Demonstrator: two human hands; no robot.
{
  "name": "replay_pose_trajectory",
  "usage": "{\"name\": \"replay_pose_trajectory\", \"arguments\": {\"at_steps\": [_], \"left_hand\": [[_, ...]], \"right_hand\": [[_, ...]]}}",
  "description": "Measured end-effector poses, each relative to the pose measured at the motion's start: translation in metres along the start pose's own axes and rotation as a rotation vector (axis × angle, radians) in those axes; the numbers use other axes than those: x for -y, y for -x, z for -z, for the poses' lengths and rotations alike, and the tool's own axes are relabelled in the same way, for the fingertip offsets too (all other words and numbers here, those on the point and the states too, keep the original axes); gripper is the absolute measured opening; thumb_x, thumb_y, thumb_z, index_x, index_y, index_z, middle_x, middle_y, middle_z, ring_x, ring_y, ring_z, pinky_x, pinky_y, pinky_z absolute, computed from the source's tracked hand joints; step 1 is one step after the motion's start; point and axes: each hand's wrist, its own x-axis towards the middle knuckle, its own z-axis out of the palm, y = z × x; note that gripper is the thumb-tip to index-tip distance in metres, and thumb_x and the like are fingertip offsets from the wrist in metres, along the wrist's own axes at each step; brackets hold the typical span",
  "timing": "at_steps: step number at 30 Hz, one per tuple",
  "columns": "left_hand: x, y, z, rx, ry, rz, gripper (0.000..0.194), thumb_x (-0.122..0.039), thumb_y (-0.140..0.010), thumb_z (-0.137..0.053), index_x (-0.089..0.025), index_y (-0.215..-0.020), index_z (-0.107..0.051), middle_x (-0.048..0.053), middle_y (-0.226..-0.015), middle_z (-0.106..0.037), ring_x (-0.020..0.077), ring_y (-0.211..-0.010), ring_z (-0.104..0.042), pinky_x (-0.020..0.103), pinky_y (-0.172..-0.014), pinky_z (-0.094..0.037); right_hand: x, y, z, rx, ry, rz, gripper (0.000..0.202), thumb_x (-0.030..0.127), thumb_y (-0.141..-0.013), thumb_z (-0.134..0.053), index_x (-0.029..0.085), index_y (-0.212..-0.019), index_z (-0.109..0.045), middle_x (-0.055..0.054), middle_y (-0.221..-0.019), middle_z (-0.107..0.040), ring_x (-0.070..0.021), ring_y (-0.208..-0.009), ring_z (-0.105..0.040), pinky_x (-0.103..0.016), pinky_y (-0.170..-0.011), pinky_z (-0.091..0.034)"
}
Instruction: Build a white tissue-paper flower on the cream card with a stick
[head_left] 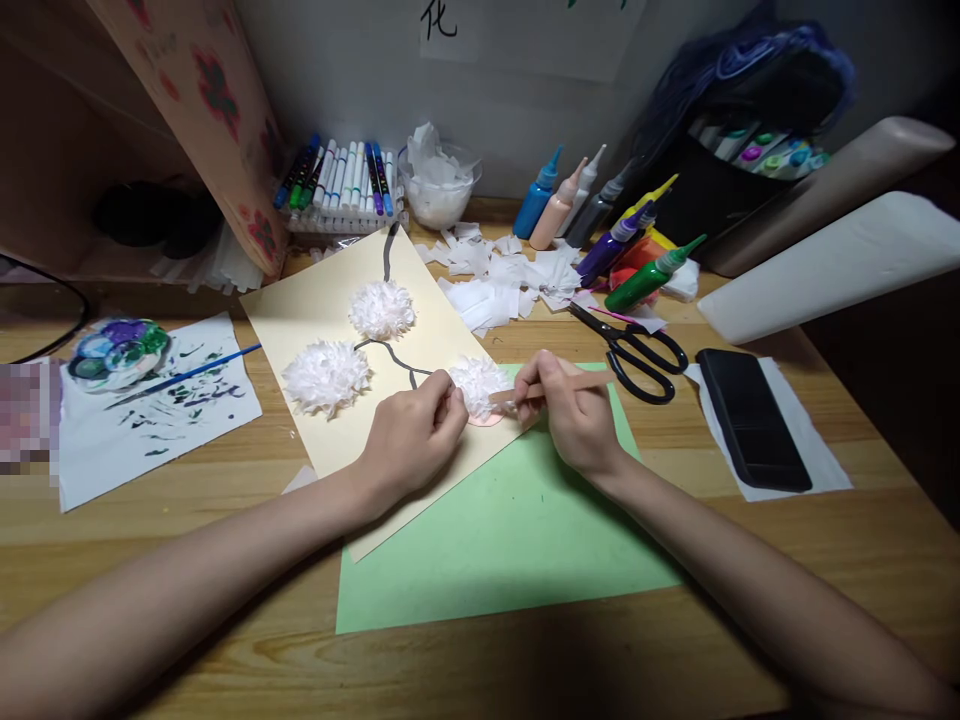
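Observation:
A cream sheet (322, 310) with dark painted lines lies tilted, partly over a green sheet (495, 540). Two fluffy white paper flowers (326, 377) sit at its left and top, and a third flower (480, 385) is at its right corner, with a pinkish patch showing below. My right hand (574, 405) pinches a flat wooden stick (589, 380), its tip at the third flower's right side. Just left of that flower, my left hand (416, 430) rests on the cream sheet with curled fingers; whatever they hold, if anything, is hidden.
Torn white paper (495, 285), paint bottles (555, 210), black scissors (637, 350) and a black phone-like object (754, 420) lie behind and right. Markers (349, 175) and a bowl (439, 180) stand behind. Left are a palette (120, 350) and blue brush (187, 372).

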Motion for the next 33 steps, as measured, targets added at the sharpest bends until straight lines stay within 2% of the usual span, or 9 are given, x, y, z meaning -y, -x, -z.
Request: {"name": "replay_pose_trajectory", "arguments": {"at_steps": [3, 5, 9, 11, 13, 23, 27, 29, 33], "left_hand": [[0.000, -0.001, 0.000, 0.009, 0.009, 0.015, 0.024, -0.027, -0.087, -0.039, -0.020, -0.065, -0.035, -0.006, -0.051, -0.038, 0.0089, -0.046, -0.035, 0.022, -0.049, -0.024], [0.000, -0.001, 0.000, 0.012, 0.015, 0.018, 0.024, -0.027, -0.087, -0.039, -0.020, -0.065, -0.035, -0.006, -0.051, -0.038, 0.0090, -0.046, -0.035, 0.022, -0.049, -0.024], [-0.001, -0.001, 0.000, 0.010, 0.020, 0.025, 0.024, -0.026, -0.087, -0.039, -0.020, -0.064, -0.034, -0.006, -0.051, -0.037, 0.0090, -0.046, -0.035, 0.022, -0.050, -0.024], [-0.001, -0.001, 0.001, 0.008, 0.021, 0.022, 0.024, -0.026, -0.087, -0.039, -0.020, -0.064, -0.033, -0.006, -0.050, -0.036, 0.0089, -0.045, -0.034, 0.022, -0.050, -0.023], [-0.001, -0.001, 0.001, 0.006, 0.024, 0.020, 0.025, -0.027, -0.087, -0.039, -0.020, -0.064, -0.032, -0.006, -0.050, -0.035, 0.0088, -0.044, -0.033, 0.022, -0.050, -0.023], [-0.001, -0.002, 0.001, 0.022, 0.026, 0.028, 0.024, -0.026, -0.086, -0.039, -0.020, -0.064, -0.030, -0.006, -0.051, -0.036, 0.0091, -0.046, -0.034, 0.023, -0.051, -0.024], [-0.001, -0.002, 0.001, 0.026, 0.032, 0.029, 0.024, -0.027, -0.087, -0.039, -0.020, -0.065, -0.032, -0.006, -0.052, -0.037, 0.0094, -0.047, -0.035, 0.023, -0.051, -0.024], [-0.002, -0.002, 0.001, 0.031, 0.036, 0.036, 0.023, -0.027, -0.086, -0.039, -0.020, -0.065, -0.032, -0.006, -0.053, -0.038, 0.0096, -0.048, -0.036, 0.023, -0.052, -0.024], [-0.002, -0.002, 0.002, 0.039, 0.032, 0.045, 0.023, -0.027, -0.085, -0.040, -0.020, -0.065, -0.032, -0.006, -0.053, -0.038, 0.0100, -0.048, -0.035, 0.023, -0.051, -0.023]], "right_hand": [[-0.004, 0.011, 0.006, -0.110, 0.027, 0.233, 0.048, 0.040, -0.095, -0.031, 0.021, -0.057, -0.054, 0.000, -0.050, -0.052, -0.0126, -0.048, -0.048, -0.029, -0.051, -0.039], [-0.007, 0.018, 0.009, -0.112, 0.091, 0.411, 0.050, 0.037, -0.095, -0.028, 0.021, -0.054, -0.052, -0.001, -0.047, -0.050, -0.0135, -0.046, -0.046, -0.031, -0.050, -0.037], [-0.008, 0.022, 0.012, 0.066, 0.272, 0.690, 0.048, 0.029, -0.096, -0.021, 0.022, -0.058, -0.050, -0.001, -0.046, -0.048, -0.0138, -0.045, -0.041, -0.030, -0.046, -0.032], [-0.007, 0.021, 0.011, 0.135, 0.338, 0.757, 0.045, 0.027, -0.095, -0.020, 0.022, -0.062, -0.050, -0.001, -0.046, -0.048, -0.0139, -0.046, -0.040, -0.029, -0.047, -0.032], [-0.007, 0.020, 0.009, 0.152, 0.368, 0.780, 0.042, 0.025, -0.095, -0.020, 0.021, -0.064, -0.049, -0.001, -0.048, -0.048, -0.0139, -0.047, -0.040, -0.029, -0.048, -0.033], [-0.014, 0.014, 0.002, 0.097, 0.401, 0.764, 0.037, 0.020, -0.094, -0.026, 0.018, -0.067, -0.050, -0.003, -0.053, -0.052, -0.0141, -0.052, -0.042, -0.029, -0.051, -0.034], [-0.008, 0.007, -0.003, 0.091, 0.425, 0.684, 0.037, 0.017, -0.094, -0.027, 0.019, -0.063, -0.048, -0.002, -0.052, -0.053, -0.0128, -0.050, -0.043, -0.028, -0.052, -0.035], [-0.003, -0.001, -0.006, 0.057, 0.426, 0.566, 0.038, 0.018, -0.094, -0.029, 0.019, -0.061, -0.047, -0.001, -0.050, -0.053, -0.0117, -0.048, -0.046, -0.027, -0.052, -0.037], [0.010, -0.021, -0.012, 0.020, 0.361, 0.150, 0.048, 0.032, -0.096, -0.031, 0.019, -0.055, -0.049, 0.002, -0.039, -0.048, -0.0097, -0.040, -0.051, -0.024, -0.047, -0.040]]}}
